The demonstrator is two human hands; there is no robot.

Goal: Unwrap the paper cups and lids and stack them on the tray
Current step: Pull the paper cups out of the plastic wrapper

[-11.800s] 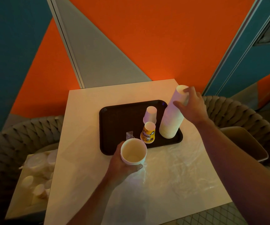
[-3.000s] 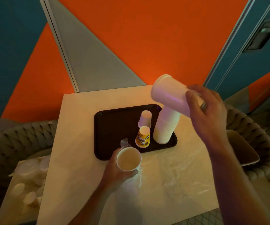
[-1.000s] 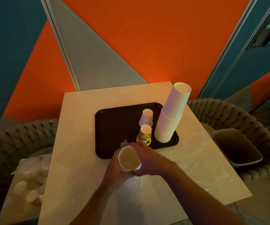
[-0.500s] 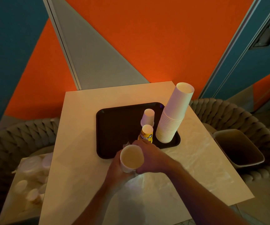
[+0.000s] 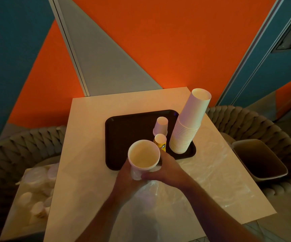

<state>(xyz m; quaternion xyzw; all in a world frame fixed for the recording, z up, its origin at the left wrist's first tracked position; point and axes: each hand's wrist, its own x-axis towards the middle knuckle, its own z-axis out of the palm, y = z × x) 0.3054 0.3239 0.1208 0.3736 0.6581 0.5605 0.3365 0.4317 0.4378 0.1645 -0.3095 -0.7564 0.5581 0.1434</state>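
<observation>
I hold a stack of paper cups [image 5: 144, 157] mouth-up in both hands, my left hand [image 5: 125, 180] round its left side and my right hand [image 5: 165, 172] round its right, above the near edge of the dark tray [image 5: 123, 137]. Clear plastic wrap [image 5: 151, 194] hangs below the cups. At the tray's right edge stands a tall cup stack [image 5: 188, 123], with a small white cup [image 5: 160, 125] and a yellow cup [image 5: 160, 142] beside it on the tabletop [image 5: 88, 137].
</observation>
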